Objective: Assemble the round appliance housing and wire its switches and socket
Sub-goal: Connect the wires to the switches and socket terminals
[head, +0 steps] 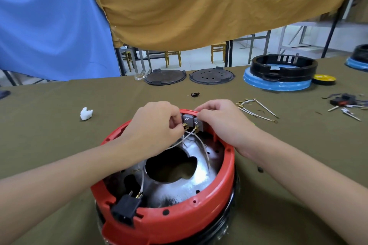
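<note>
A round red housing [225, 191] sits on the table in front of me, with a shiny metal plate [191, 183] inside. Grey switches [188, 119] are set in its far rim. My left hand [157, 125] pinches a brass wire terminal [185, 125] at the left switch. My right hand [223, 121] grips the far rim and the right switch, fingers curled over them. White wires [205, 151] run from the switches across the plate. A black socket [126, 208] sits in the near rim with a wire attached.
On the green cloth lie spare wires with terminals [256, 109], a red and black switch pile [344, 102], a white scrap [86, 114] and two dark round covers [165, 77] [212, 76]. A black housing on a blue base [278, 81] stands far right beside a yellow tape roll [323, 79].
</note>
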The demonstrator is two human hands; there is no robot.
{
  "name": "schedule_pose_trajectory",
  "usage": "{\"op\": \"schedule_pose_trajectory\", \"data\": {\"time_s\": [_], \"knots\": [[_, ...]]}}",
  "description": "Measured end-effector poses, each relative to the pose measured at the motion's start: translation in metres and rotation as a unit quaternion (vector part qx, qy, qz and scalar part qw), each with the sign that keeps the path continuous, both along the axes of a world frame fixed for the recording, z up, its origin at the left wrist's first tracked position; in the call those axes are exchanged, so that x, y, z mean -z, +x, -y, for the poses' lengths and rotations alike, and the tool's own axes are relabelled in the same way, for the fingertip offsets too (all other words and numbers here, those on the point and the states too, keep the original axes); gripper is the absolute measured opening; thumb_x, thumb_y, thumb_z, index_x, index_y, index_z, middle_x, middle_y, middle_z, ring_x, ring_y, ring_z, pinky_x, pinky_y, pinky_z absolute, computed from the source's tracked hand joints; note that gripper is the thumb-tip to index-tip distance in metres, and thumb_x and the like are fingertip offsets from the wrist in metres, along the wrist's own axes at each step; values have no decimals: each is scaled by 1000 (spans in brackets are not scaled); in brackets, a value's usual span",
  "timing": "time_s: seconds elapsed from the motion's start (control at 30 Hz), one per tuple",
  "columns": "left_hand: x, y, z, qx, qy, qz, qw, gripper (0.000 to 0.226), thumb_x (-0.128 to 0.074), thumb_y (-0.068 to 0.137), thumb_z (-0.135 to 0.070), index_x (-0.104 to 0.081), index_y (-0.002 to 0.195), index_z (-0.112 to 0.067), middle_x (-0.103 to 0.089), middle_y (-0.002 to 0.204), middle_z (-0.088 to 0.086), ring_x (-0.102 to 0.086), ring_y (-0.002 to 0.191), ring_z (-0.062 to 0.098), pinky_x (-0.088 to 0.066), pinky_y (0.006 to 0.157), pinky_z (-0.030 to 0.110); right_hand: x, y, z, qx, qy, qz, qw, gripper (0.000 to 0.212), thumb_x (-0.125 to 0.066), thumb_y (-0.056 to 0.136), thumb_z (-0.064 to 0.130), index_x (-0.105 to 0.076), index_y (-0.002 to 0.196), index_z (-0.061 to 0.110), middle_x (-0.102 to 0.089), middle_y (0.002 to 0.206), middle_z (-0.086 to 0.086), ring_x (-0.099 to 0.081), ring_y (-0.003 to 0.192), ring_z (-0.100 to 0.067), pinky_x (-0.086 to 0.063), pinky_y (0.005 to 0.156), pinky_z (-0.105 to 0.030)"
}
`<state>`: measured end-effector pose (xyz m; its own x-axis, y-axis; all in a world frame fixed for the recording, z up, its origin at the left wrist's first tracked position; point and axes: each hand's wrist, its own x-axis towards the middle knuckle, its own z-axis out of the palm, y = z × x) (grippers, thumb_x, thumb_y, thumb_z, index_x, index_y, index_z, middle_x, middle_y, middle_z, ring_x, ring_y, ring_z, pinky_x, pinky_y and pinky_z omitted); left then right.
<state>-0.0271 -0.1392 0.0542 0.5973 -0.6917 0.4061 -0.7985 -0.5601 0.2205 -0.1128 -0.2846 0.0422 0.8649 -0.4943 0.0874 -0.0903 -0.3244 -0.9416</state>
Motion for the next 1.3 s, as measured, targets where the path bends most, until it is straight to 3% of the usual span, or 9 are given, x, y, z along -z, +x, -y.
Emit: {"op": "schedule_pose_trajectory", "data": {"time_s": [0.27, 0.5, 1.3], "knots": [[-1, -5, 1, -1, 20, 50, 999, 15, -63, 83, -26, -65, 69, -20, -60, 75, -7, -57, 73, 13, -39, 60, 26, 0, 0, 0, -3, 0, 6, 1000, 19, -56, 85, 9, -74, 91, 11, -74, 79, -10, -58, 65, -11, -47, 64, -26], [0, -7, 1, 3, 16, 51, 999, 16, -61, 83, -26, -64, 69, -20, -59, 76, -6, -58, 73, 14, -45, 64, 31, 1, 1, 1, -5, 3, 6, 1000, 18, -56, 85, 9, -73, 91, 11, -74, 77, -9, -59, 65, -11, -48, 65, -26], [4, -4, 4, 13, 2, 64, 998, 17, -62, 81, -26, -62, 65, -20, -57, 72, -6, -55, 68, 11, -35, 58, 17, 1, 2, 1, -12, 6, 5, 1000, 18, -56, 86, 8, -72, 92, 11, -63, 59, 5, -52, 51, -5, -40, 50, -19]]}}
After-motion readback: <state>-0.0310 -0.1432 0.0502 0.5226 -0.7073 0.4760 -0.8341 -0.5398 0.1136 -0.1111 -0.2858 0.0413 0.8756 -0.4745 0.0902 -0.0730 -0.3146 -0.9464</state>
